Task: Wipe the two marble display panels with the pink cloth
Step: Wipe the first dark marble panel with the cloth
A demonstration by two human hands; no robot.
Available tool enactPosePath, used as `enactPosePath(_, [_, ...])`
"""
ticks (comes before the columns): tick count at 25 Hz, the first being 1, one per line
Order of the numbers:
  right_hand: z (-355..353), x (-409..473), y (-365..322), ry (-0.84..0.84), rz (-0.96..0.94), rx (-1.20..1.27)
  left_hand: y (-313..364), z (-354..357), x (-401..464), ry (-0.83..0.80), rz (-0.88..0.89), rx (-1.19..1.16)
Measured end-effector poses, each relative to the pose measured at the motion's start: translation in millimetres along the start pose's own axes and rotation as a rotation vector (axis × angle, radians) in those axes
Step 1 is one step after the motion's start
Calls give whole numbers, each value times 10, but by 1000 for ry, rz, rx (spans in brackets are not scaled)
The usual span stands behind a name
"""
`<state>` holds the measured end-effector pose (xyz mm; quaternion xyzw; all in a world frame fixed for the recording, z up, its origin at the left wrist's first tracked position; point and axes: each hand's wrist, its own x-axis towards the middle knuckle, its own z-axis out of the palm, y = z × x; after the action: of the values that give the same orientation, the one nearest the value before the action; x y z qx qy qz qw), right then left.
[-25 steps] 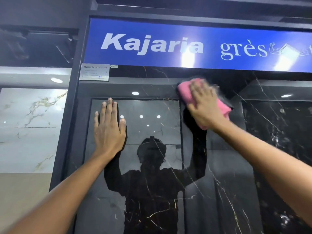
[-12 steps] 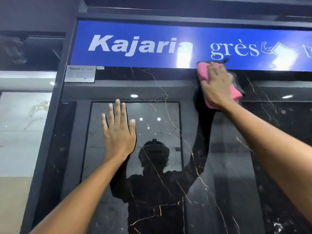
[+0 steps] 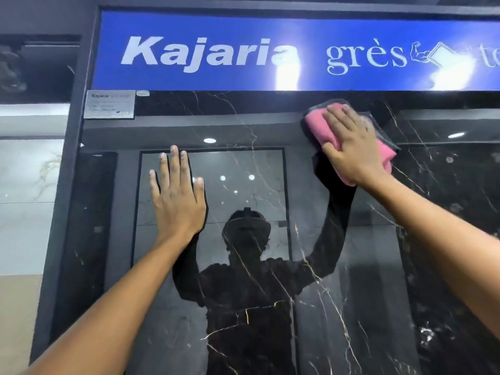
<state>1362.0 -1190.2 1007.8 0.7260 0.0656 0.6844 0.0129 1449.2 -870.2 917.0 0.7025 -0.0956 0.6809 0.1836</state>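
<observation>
Your right hand (image 3: 351, 147) presses the pink cloth (image 3: 320, 124) flat against the black marble panel (image 3: 243, 334), near its top edge, just under the blue sign (image 3: 216, 23); fingers straight and together on the cloth. Your left hand (image 3: 177, 201) lies flat on the same panel, lower and to the left, fingers straight, slightly spread, holding nothing. A small label (image 3: 109, 104) sits at the panel's upper left corner.

Cloth (image 3: 319, 123) under the right hand's fingers (image 3: 343, 117) against the marble panel (image 3: 243, 117), sign (image 3: 216, 55) just above those fingertips, left hand (image 3: 177, 201) flat on panel lower left, label plate (image 3: 109, 104) far left
</observation>
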Motion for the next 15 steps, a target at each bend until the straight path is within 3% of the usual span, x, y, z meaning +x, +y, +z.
enactPosePath(2, [126,-557,-241,10,-77,42,2,9,-18,1,-4,3])
enactPosePath(5, [256,-1795,-717,-240,-786,0,12,-16,-16,-36,-24,6])
enactPosePath(7, [224,-1920,-729,-335,-1057,-28,-1,-104,17,-98,12,-58])
enactPosePath(8, [224,-1732,-692,-287,-989,-22,-19,-158,6,-130,61,-133])
enactPosePath(11, [171,-835,-600,-33,-337,59,-28,-350,-399,-145,108,-317])
enactPosePath(12, [169,-694,-656,-16,-215,69,-16,-392,-673,-127,75,-322])
enactPosePath(13, [219,-725,-772,-21,-205,84,-11,-418,-977,-116,36,-310])
enactPosePath(15, [371,-1294,-1068,-71,-375,84,-67,-367,-1544,-117,-5,-240])
